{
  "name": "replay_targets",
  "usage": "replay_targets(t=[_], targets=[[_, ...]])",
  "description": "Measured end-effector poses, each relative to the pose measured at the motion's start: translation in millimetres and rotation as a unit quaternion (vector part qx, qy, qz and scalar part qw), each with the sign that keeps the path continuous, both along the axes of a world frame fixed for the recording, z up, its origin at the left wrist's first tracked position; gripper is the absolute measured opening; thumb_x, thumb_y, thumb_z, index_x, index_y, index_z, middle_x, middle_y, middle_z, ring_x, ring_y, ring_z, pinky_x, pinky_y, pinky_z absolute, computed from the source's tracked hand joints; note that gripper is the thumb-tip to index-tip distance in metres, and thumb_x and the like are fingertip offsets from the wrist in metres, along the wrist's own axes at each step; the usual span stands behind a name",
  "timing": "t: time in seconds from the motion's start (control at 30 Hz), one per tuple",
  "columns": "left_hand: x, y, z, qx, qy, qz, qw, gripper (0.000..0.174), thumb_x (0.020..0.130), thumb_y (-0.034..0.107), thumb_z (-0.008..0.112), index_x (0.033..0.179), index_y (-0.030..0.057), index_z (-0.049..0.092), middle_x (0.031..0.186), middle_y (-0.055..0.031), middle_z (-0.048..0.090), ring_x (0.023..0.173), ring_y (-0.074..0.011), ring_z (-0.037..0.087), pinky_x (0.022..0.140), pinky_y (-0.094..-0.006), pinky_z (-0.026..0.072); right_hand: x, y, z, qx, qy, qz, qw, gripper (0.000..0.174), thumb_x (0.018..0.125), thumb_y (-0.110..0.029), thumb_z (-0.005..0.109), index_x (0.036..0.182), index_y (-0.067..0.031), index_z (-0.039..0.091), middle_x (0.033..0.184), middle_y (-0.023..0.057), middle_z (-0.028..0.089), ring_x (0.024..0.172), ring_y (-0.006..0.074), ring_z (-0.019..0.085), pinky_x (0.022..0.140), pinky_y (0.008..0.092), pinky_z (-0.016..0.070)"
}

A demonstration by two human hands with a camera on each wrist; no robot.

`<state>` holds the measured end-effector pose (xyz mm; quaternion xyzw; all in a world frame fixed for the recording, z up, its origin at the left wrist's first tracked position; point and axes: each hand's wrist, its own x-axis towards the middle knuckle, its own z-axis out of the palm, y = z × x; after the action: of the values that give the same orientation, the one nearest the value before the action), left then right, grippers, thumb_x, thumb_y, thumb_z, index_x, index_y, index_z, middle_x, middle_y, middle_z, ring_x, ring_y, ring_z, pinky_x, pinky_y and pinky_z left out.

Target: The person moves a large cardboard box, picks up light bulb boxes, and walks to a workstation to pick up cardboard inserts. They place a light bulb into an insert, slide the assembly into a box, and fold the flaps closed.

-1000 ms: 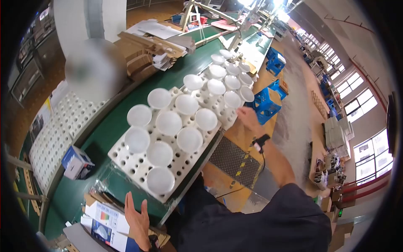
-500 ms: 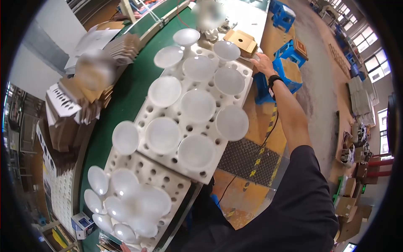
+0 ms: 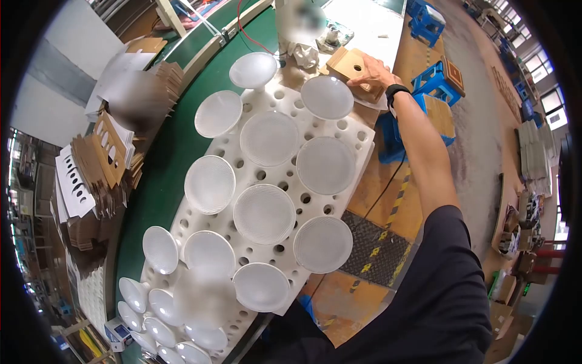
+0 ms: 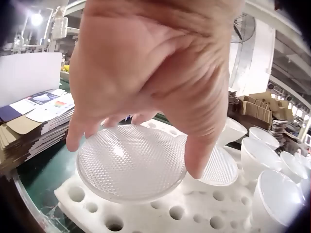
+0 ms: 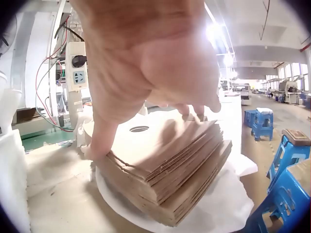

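Observation:
My right hand lies over a small stack of brown cardboard pieces with a round hole in the top one. In the right wrist view, its thumb grips the near left edge of the stack and the fingers reach over the far side. My left hand shows only in its own wrist view. There, thumb and fingers span the rim of a reflector bulb with a dimpled clear face, over a white foam tray. More white bulbs stand face up in the holed trays.
A green bench runs beneath the trays. Piles of cut cardboard stand at left. Blue stools are on the floor at right. Crumpled paper lies beyond the tray. Printed cartons are stacked beside my left hand.
My right hand has reached forward along the bench from the tray edge to the cardboard stack and now grips it. The head view has shifted along the bench; the left hand has left it.

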<state>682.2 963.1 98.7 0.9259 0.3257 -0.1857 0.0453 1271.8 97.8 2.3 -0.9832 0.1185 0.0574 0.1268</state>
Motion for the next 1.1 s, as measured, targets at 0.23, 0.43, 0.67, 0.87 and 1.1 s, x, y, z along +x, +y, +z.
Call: replay_targets(t=[0.23,0.43,0.67,0.87,1.1], targets=[[10,-8,-5,0.010,-0.001,0.024,1.000,0.102,0.079,0.044,0.082,0.152,-0.0054,0.029,0.151,-0.0288,0.034,0.142,-0.0442,0.032,0.116,-0.0510,0.0309,37,-25,-23,-0.068,0.012,-0.001,0.998,0.138,0.046,-0.072,0.088,0.153,-0.0070,0.030,0.149,0.0254,0.041,0.142,0.0406,0.038,0.109,0.0631,0.0352],[16,-16,-4,0.015,-0.004,0.027,1.000,0.102,0.078,0.043,0.082,0.151,-0.0049,0.030,0.148,-0.0288,0.037,0.140,-0.0435,0.035,0.114,-0.0506,0.0325,22,-10,1,-0.040,0.040,0.004,0.998,0.142,0.048,-0.074,0.086,0.156,-0.0075,0.021,0.149,0.0264,0.041,0.137,0.0451,0.041,0.108,0.0653,0.0368],[25,-25,-9,0.013,-0.019,0.025,0.999,0.101,0.077,0.041,0.083,0.150,-0.0044,0.032,0.145,-0.0289,0.042,0.138,-0.0426,0.038,0.113,-0.0503,0.0344,6,-16,1,-0.053,-0.086,0.059,0.993,0.133,0.059,-0.073,0.080,0.151,0.0085,0.028,0.132,0.0356,0.053,0.126,0.0491,0.050,0.108,0.0513,0.0417],[34,-35,-23,0.001,-0.045,0.026,0.999,0.100,0.076,0.040,0.084,0.150,-0.0039,0.033,0.142,-0.0289,0.045,0.136,-0.0419,0.041,0.111,-0.0499,0.0360,-45,-19,50,0.104,-0.188,-0.025,0.976,0.121,0.069,-0.077,0.070,0.149,0.0078,0.037,0.151,0.0313,0.038,0.144,0.0405,0.032,0.119,0.0480,0.0283],[-42,14,-19,-0.016,-0.180,0.069,0.981,0.099,0.074,0.039,0.085,0.149,-0.0034,0.035,0.138,-0.0289,0.050,0.134,-0.0411,0.045,0.110,-0.0495,0.0379,-219,135,165,0.610,-0.152,0.039,0.777,0.096,0.076,-0.057,0.072,0.147,0.0017,0.044,0.151,0.0199,0.040,0.138,0.0304,0.042,0.115,0.0429,0.0333]])
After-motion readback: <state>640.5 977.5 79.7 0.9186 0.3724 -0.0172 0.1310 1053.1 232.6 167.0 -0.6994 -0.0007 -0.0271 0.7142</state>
